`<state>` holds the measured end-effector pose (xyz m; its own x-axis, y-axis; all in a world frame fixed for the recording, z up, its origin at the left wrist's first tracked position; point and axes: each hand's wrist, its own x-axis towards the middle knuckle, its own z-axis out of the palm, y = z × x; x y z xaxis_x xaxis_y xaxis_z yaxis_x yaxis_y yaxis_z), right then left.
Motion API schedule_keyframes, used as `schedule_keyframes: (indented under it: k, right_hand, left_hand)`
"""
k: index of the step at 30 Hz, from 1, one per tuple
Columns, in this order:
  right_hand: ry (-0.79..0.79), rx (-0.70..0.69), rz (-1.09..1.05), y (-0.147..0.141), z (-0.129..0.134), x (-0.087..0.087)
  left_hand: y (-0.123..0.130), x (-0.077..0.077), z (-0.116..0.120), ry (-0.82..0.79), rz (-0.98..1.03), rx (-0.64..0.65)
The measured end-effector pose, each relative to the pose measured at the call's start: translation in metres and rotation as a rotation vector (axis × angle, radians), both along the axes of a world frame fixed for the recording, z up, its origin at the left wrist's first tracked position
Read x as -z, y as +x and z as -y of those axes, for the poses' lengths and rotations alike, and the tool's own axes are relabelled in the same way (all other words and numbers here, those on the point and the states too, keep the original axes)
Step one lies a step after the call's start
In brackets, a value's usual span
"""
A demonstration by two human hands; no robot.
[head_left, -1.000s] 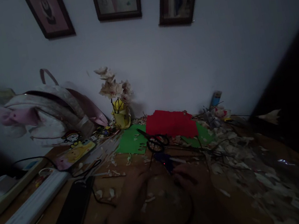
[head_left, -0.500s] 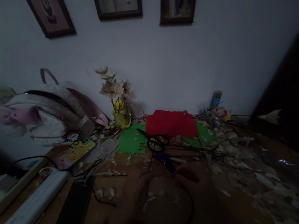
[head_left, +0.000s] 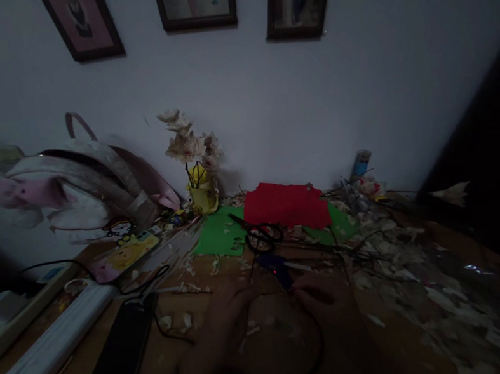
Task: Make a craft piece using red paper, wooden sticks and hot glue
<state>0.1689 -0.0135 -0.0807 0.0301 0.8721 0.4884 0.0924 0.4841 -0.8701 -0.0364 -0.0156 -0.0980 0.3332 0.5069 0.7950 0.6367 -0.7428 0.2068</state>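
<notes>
The light is dim. My left hand (head_left: 228, 310) is closed, palm down, around one end of a thin dark stem (head_left: 269, 294). The stem runs across to my right hand (head_left: 322, 297), whose thumb and fingers pinch near its other end; any small piece between those fingertips is too dark to make out. Just beyond, between the hands, lies a dark blue glue gun (head_left: 277, 270) with a small red light. Its cord (head_left: 320, 345) loops over the table below my hands. Black-handled scissors (head_left: 261, 234) rest behind the glue gun.
Green paper (head_left: 219, 234) and red paper (head_left: 285, 206) lie at the back near a yellow flower pot (head_left: 204, 198). Pale scraps (head_left: 420, 273) cover the right side. A dark phone (head_left: 118, 358), white power strip (head_left: 58, 337) and backpack (head_left: 81, 191) are at left.
Almost nothing differs. Both hands stay in place around the stem, with only a slight shift of the right fingers and of the camera.
</notes>
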Motion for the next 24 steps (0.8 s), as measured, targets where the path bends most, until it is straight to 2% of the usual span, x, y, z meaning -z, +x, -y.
schedule_keyframes:
  k: [3, 7, 13, 18, 24]
  right_hand:
    - [0.052, -0.022, 0.069, 0.002, -0.002, 0.001]
    - [0.108, -0.028, 0.112, 0.004, -0.003, 0.006]
    - [0.089, -0.075, 0.129, 0.006, -0.005, 0.008]
    - [0.117, -0.103, 0.11, 0.005, -0.004, 0.005]
    - [0.051, -0.082, 0.075, 0.002, 0.001, 0.002]
  left_hand:
    - [-0.001, 0.0, 0.002, -0.046, -0.037, -0.017]
    - [-0.002, 0.002, 0.001, -0.013, -0.025, 0.004]
    - [-0.005, 0.009, 0.001, -0.104, -0.053, -0.012]
    - [-0.005, 0.001, 0.004, -0.14, -0.091, -0.007]
    - [0.0, -0.006, 0.003, 0.002, -0.07, 0.0]
